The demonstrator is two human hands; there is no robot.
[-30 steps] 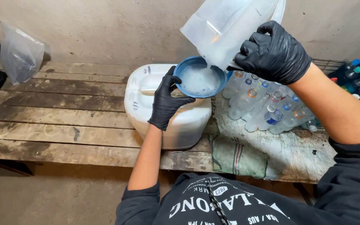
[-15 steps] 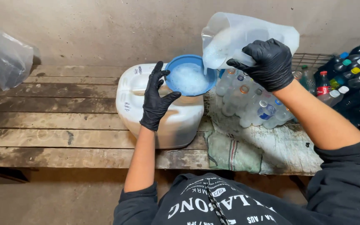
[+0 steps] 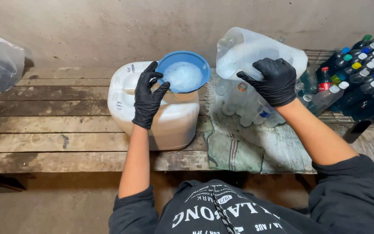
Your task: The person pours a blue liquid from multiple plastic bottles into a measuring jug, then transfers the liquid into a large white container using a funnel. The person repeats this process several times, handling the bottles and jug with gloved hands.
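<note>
Head view looks straight down on a blue funnel [image 3: 182, 71], foamy and pale inside, sitting in the mouth of a white plastic jerrycan [image 3: 161, 115] that stands upright on the worn wooden surface [image 3: 57, 130]. Left hand [image 3: 147, 96], in a black glove, rests against the funnel's near-left rim and the jerrycan's top, fingers [image 3: 152, 71] spread and curled lightly round the rim, steadying it. Just to the right, the right hand [image 3: 273, 82], also black-gloved, grips a large clear plastic jug [image 3: 256, 54], fingers wrapped firmly over its side; the jug hangs in the air, lying roughly on its side, its left end near the funnel but apart from it. Beneath the jug, a cluster of clear small bottles [image 3: 247, 108] lies on a stained cloth [image 3: 247, 147] spread over the surface. Farther right, a wire rack [image 3: 321, 56] holds dark bottles with coloured caps [image 3: 364, 78]. Way over at the left edge, a crumpled clear plastic bag [image 3: 1, 65] hangs in view. Dark sleeves and a black printed shirt [image 3: 221, 212] fill the bottom of the frame.
</note>
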